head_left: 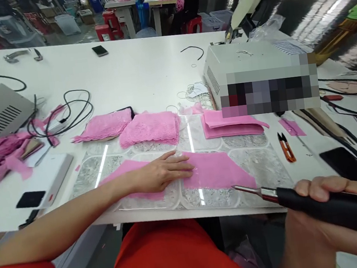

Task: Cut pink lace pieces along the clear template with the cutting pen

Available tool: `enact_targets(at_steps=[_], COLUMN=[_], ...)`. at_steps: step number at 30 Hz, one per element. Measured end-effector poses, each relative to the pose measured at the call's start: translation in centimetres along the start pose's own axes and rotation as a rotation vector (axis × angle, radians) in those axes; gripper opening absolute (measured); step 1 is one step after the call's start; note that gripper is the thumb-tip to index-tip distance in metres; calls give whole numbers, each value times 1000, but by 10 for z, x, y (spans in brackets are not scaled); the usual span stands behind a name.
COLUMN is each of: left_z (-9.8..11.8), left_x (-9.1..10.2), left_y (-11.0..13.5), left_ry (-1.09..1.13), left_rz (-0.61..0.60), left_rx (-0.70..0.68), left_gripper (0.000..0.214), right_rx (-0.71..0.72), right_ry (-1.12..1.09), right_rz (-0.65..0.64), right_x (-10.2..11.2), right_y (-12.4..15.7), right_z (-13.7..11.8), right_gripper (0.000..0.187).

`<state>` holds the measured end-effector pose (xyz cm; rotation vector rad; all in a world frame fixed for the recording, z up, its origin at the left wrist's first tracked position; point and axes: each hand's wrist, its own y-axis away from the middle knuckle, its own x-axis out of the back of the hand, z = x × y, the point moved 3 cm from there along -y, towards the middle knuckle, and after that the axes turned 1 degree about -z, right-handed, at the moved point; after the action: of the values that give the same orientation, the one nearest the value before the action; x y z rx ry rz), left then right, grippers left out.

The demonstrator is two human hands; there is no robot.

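Observation:
Palm down, my left hand (165,171) lies with its fingers stretched out, over the inner ends of two pink fabric pieces. The left fabric piece (150,195) is partly hidden under my hand and forearm; the right fabric piece (216,170) lies flat, its slanted end toward the right. My right hand (323,220) is wrapped around the thick black handle of a welding-type hand tool (335,208). The tool's thin metal tip is at the lower right edge of the right piece; whether it touches cannot be told. A grey-patterned mat (256,164) lies beneath the fabric.
Behind the mat's middle are pink lace stacks (150,128) and folded pink fabric (233,123). A grey machine box (241,58) stands back right. Orange snips (286,147) lie right. Black cables (75,102), a white box (48,179) and a phone (100,51) are also on the table.

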<state>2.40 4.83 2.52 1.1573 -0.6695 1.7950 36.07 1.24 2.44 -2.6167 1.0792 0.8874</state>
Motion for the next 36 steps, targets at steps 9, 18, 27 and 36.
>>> enact_targets(at_steps=[9, 18, 27, 36], left_z=[0, 3, 5, 4], left_x=[-16, -18, -17, -16], left_y=[9, 9, 8, 11], left_ry=[-18, -31, -67, -87], left_rz=[-43, -26, 53, 76], left_rx=[29, 24, -21, -74], left_gripper=[70, 63, 57, 61], right_rx=[111, 92, 92, 247], right_ry=[-44, -29, 13, 13], right_rz=[-737, -741, -704, -650], right_x=[-70, -83, -83, -71], right_y=[61, 74, 75, 42], right_z=[41, 46, 50, 26], right_gripper=[38, 33, 34, 38])
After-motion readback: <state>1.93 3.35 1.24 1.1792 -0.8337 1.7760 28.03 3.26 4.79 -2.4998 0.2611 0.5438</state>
